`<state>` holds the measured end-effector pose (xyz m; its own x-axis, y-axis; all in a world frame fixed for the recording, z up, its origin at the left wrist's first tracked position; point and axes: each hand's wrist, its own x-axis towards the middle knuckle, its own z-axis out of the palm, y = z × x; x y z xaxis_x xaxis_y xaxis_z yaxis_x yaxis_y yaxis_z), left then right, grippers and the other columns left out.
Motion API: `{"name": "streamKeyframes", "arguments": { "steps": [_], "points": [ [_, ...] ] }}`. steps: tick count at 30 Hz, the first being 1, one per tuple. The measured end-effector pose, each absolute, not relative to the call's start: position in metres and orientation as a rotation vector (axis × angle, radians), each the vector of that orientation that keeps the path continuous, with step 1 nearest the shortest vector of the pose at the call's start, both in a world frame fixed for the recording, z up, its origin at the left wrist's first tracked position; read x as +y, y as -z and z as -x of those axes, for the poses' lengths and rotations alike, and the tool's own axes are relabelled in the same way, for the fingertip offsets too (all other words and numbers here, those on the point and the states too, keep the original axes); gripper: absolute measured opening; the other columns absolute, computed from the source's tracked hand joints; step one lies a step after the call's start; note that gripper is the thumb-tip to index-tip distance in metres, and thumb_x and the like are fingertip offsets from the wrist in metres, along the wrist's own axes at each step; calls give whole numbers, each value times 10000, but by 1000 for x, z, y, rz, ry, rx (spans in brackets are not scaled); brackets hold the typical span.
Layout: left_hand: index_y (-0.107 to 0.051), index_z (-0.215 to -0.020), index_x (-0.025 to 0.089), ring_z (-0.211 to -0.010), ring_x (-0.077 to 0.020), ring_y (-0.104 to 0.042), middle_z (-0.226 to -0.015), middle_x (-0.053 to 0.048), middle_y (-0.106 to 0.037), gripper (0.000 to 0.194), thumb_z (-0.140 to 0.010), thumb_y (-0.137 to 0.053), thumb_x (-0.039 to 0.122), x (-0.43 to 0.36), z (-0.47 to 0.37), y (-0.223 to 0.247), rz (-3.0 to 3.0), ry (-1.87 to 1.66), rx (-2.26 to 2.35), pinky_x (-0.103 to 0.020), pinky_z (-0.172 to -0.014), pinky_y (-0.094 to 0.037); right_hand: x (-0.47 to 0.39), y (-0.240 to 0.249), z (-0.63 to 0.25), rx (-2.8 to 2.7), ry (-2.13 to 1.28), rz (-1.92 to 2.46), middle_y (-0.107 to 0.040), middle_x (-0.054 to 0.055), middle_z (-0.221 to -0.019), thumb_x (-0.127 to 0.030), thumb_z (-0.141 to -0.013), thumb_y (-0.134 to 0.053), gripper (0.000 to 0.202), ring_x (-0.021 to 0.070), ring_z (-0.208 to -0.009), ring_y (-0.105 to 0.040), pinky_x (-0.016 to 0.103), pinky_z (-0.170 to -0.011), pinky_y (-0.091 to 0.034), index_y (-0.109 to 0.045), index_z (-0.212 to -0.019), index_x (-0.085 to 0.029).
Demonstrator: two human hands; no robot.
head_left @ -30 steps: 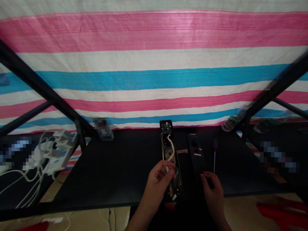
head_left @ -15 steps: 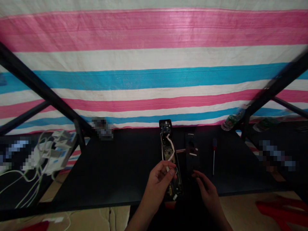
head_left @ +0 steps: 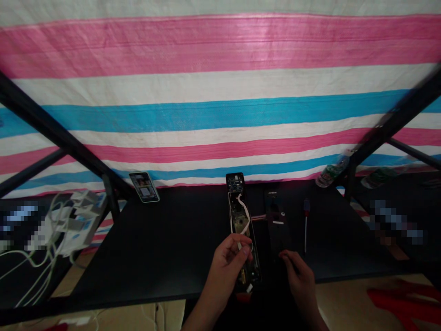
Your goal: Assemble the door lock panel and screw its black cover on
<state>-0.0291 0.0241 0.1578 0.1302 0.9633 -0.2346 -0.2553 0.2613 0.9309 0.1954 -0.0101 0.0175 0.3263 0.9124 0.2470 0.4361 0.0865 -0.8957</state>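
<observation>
A long black housing (head_left: 235, 184) lies open on the black table, a circuit board at its far end and metal parts inside. A white cable (head_left: 246, 212) runs along it to my left hand (head_left: 231, 257), whose fingers pinch the cable over the housing's near half. To the right is a flat dark panel (head_left: 275, 213), joined to the housing by thin wires (head_left: 258, 216). My right hand (head_left: 299, 272) is closed at the panel's near end, thumb and finger on its edge. A small white connector (head_left: 249, 288) shows at the housing's near end.
A screwdriver (head_left: 306, 225) lies right of the panel. A phone (head_left: 144, 187) leans at the back left. Plastic bottles (head_left: 330, 174) are at the back right. White cables and adapters (head_left: 81, 220) are heaped at the left, beside a black frame bar (head_left: 82, 151).
My right hand has moved slightly right and nearer, and its fingers have drawn closer together. The near end of the panel has shifted a little to the right. My left hand stays almost still.
</observation>
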Motion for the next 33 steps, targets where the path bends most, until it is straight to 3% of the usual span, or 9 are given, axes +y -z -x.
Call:
{"name": "streamKeyframes", "arguments": {
  "steps": [7,12,14,17,20,25,29,33],
  "points": [
    [-687,-963,187,-674,-123,-515,-706,-2,-612,336,-856,-692,505,23,30,-157,-815,-1068,1015,-230,-647,-374,-15,-18,-183,-1045,-592,1620,-724,90,-898,-538,-851,-661,353,263,-847,-678,366,-787,-540,-743,-860,-195],
    [-642,-1115,195,-701,-126,-534,-761,-15,-636,348,-955,-552,491,20,34,-150,-747,-1048,887,-244,-666,-400,-16,-17,-184,-949,-525,1761,-656,148,-1151,-605,-739,-703,416,345,-1080,-625,475,-995,-442,-664,-697,-193],
    [-639,-1121,188,-714,-124,-548,-783,-20,-647,331,-970,-541,466,19,35,-149,-765,-1039,850,-244,-674,-410,-15,-22,-184,-931,-517,1796,-620,156,-1266,-600,-741,-689,413,360,-1169,-592,483,-1047,-408,-664,-774,-189],
    [-623,-1149,189,-692,-118,-562,-777,-17,-661,325,-949,-594,443,20,34,-152,-742,-1049,832,-237,-655,-420,-12,-31,-184,-834,-525,1825,-591,166,-1349,-584,-737,-681,564,355,-1234,-568,465,-1052,-425,-635,-1116,-168],
    [-527,-1317,197,-691,-128,-598,-755,-13,-682,471,-913,-667,395,23,33,-157,-616,-1113,794,-241,-665,-451,-8,-36,-188,-694,-765,1844,-676,165,-1233,-559,-686,-719,762,350,-1134,-644,439,-947,-511,-558,-1299,-137],
    [-288,-1517,181,-685,-128,-671,-924,-100,-771,830,-839,-767,210,28,35,-163,-342,-1143,809,-254,-703,-516,-4,-43,-199,-586,-1078,1752,-764,79,-964,-480,-619,-795,614,299,-893,-729,345,-740,-574,-659,-1116,-148],
    [-504,-1374,84,-729,-129,-716,-1134,-190,-744,590,-830,-731,77,30,40,-166,-159,-1029,780,-250,-725,-559,-4,-50,-200,-452,-1141,1607,-741,22,-785,-499,-626,-797,569,248,-681,-720,307,-591,-554,-635,-1054,-160],
    [-650,-1207,70,-710,-127,-721,-1060,-154,-765,374,-839,-713,72,29,42,-167,-111,-988,730,-243,-697,-577,-12,-55,-198,-608,-1002,1746,-751,63,-849,-513,-641,-768,581,274,-753,-722,341,-652,-575,-641,-1076,-150]
  ]
}}
